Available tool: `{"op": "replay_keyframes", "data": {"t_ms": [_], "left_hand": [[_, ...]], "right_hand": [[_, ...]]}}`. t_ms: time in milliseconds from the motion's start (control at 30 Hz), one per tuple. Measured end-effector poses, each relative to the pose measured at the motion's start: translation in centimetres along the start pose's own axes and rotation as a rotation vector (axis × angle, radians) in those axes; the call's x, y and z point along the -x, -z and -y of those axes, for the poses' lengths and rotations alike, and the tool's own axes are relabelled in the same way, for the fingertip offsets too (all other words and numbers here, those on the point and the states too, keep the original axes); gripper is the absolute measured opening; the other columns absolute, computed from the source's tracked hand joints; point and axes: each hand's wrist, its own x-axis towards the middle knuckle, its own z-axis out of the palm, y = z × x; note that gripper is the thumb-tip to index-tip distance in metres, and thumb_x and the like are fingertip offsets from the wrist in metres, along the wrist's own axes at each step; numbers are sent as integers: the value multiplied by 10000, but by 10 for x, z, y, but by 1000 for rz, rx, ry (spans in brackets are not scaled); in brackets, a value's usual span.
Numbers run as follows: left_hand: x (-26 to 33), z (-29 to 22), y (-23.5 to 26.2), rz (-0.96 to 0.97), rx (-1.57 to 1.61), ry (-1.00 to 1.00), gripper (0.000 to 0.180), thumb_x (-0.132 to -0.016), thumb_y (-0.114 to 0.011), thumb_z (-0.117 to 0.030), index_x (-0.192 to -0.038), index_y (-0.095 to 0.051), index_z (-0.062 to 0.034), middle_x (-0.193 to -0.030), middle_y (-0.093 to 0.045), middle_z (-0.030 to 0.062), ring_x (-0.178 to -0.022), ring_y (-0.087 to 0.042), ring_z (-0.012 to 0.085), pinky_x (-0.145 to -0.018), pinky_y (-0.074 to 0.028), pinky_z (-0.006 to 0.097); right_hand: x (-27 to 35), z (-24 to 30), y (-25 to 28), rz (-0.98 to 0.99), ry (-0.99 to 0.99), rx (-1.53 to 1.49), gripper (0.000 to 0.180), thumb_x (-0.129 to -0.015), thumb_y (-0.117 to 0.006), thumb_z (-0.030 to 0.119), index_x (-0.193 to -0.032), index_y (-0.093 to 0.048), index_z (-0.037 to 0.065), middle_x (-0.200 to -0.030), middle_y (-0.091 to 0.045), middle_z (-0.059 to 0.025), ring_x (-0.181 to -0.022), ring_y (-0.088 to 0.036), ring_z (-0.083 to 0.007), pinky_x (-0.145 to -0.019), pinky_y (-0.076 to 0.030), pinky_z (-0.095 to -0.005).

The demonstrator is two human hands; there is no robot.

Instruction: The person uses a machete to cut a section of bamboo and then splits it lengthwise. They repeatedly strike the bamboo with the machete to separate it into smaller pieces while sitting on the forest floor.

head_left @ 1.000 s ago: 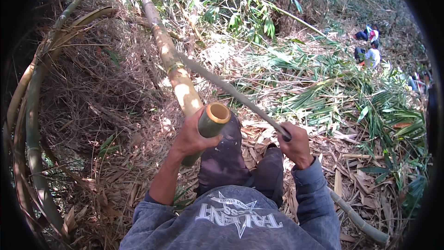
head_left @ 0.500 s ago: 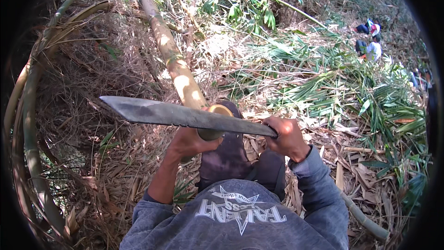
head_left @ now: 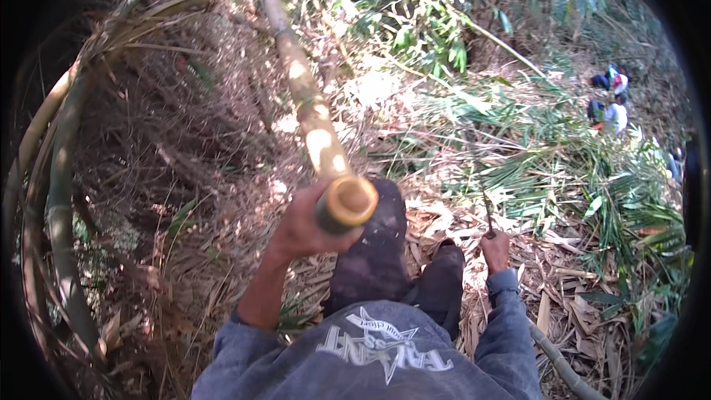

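Observation:
A long, thick bamboo pole point(head_left: 324, 147) slants from the far upper left down toward me. Its round cut end point(head_left: 351, 202) faces up at me, with a pale, yellowish rim. Just behind that end, my left hand point(head_left: 300, 224) is wrapped round the pole. Out to the right and lower, my right hand point(head_left: 495, 252) grips a machete point(head_left: 488, 211) by its handle. The dark blade shows almost edge-on as a thin line, pointing away from me and apart from the pole. Its far part is blurred against the leaves.
Curved bamboo stalks point(head_left: 61, 178) stand at the left. Cut green leaves point(head_left: 511, 152) lie heaped to the right, over dry leaf litter. Another stalk point(head_left: 561, 361) lies at the lower right. People point(head_left: 615, 117) are low to the ground at the far right. My legs are beneath the pole end.
The machete has swung from across the pole end out to the right, its blade now pointing away. My right hand moved right and down. The left hand still grips the pole.

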Motion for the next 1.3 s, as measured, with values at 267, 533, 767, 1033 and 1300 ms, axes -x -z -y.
{"op": "replay_keyframes", "data": {"t_ms": [267, 533, 767, 1033, 1300], "left_hand": [[-36, 55, 15, -372, 88, 69, 837, -813, -669, -662, -1309, -462, -20, -986, -587, 67, -941, -616, 174, -803, -545, 339], [-88, 46, 34, -628, 830, 89, 447, -1003, -503, -457, -1158, -552, -41, -911, -637, 102, -742, -650, 198, -664, -566, 350], [-83, 24, 13, -636, 651, -95, 836, -856, -720, -490, -1414, -341, 4, -1213, -543, 120, -1079, -548, 200, -936, -479, 333], [-74, -12, 11, -666, 420, -208, 658, -915, -704, -342, -1413, -379, -60, -1219, -567, 131, -1083, -568, 186, -914, -492, 337], [-72, -2, 41, -604, 95, -330, 278, -993, -587, -258, -1172, -651, -54, -1172, -667, 62, -1067, -607, 132, -868, -521, 296]], "right_hand": [[38, 152, 6, 366, -402, -881, 168, -829, -667, 64, -971, -636, -20, -610, -577, -40, -442, -519, -120, -407, -433, -261], [78, 235, -8, 715, -396, -1253, 418, -877, -661, 79, -1208, -507, -124, -1017, -699, -224, -447, -529, -129, -419, -464, -283], [89, 228, -46, 883, -400, -1471, 445, -904, -685, 194, -1244, -522, -42, -1047, -687, -124, -473, -491, -127, -452, -464, -310], [81, 234, -52, 725, -471, -1604, 290, -920, -673, 231, -1051, -520, 23, -818, -548, -66, -483, -450, -144, -456, -440, -315], [83, 232, -31, 859, -344, -1443, 411, -963, -594, 342, -1189, -521, 6, -1103, -652, -219, -472, -465, -132, -439, -448, -294]]}}
